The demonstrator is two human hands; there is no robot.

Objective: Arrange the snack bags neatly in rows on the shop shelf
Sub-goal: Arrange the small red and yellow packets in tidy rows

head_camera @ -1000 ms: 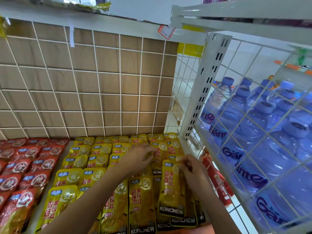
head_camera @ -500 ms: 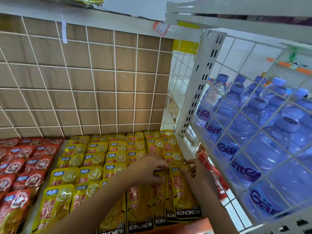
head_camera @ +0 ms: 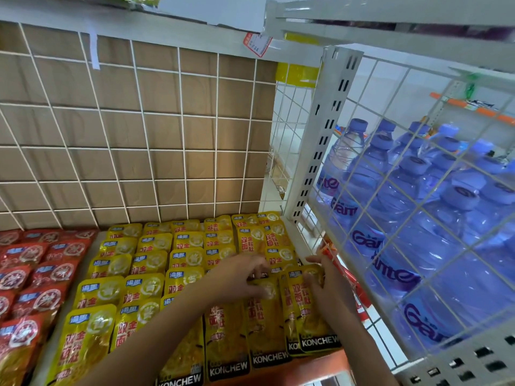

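Across the frame's lower half, shelf packed with yellow snack bags. At lower right, seemingly straightening the rightmost bag, with left hand spread flat on neighbours and right hand at its top, grip unclear. Next, likely nudging it flush.

We have a single view, from a wide-angle camera worn on the head. We look forward and steeply down onto the shelf, near enough that the forearms enter from the bottom edge. The wire grid back panel fills the upper left of the frame; the wire side panel slants across the right.
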